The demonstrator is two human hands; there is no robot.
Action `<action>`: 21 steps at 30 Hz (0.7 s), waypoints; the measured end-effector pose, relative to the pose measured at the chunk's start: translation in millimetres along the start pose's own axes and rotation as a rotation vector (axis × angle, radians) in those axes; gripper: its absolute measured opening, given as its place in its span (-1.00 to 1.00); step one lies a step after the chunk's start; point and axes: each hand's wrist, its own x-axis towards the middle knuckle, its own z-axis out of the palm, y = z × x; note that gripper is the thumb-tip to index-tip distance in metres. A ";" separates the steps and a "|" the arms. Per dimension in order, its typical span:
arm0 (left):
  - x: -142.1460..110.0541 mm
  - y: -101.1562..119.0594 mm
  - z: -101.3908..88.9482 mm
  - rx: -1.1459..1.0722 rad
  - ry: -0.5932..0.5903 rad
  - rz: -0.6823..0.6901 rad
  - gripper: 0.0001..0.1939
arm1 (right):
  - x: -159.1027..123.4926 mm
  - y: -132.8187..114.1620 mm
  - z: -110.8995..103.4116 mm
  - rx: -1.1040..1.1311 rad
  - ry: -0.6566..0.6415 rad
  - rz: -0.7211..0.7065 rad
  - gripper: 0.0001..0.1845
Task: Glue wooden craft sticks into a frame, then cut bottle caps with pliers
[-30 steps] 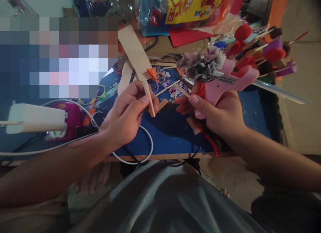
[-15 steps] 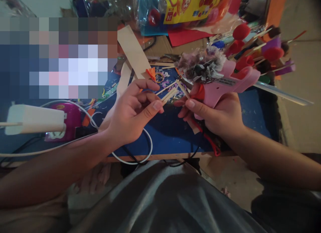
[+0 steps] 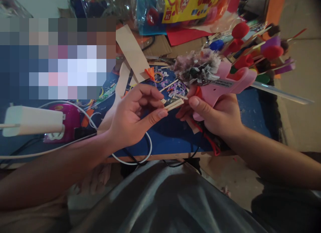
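Blue tabletop with a pale brown front edge fills the middle of the view, strewn with craft bits. Toward its back lie a clear bag with a yellow label and a red sheet.

Over the tabletop, the left hand has its grip closed in a pinch, thumb and fingers holding a few thin wooden sticks. Their free ends point at the right hand; whether they touch its fingers I cannot tell.

That right hand's grip is closed around a pink glue gun, and a clear rod sticks out past the gun's back end. A fluffy grey bunch shows just beyond the gun; how the two are joined, if at all, is unclear.

Purple shreds lie behind the sticks, with an orange scrap and a pale flat strip farther back. Beyond the right hand stand red balls among other coloured pieces. A red handle lies below that hand, near the front edge. To the left, a white plug sits against a magenta box.
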 end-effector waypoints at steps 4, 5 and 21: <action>0.0 1.0 0.0 -0.040 -0.026 0.028 -0.60 | -2.1 5.1 -1.8 0.046 0.017 -0.018 -0.55; 0.0 1.5 0.1 -0.040 -0.029 0.024 -0.60 | -2.6 5.8 -2.0 0.056 0.031 -0.019 -0.54; 1.1 2.6 1.1 0.073 -0.055 0.076 -0.77 | -2.5 6.3 -0.3 0.091 0.035 -0.075 -0.41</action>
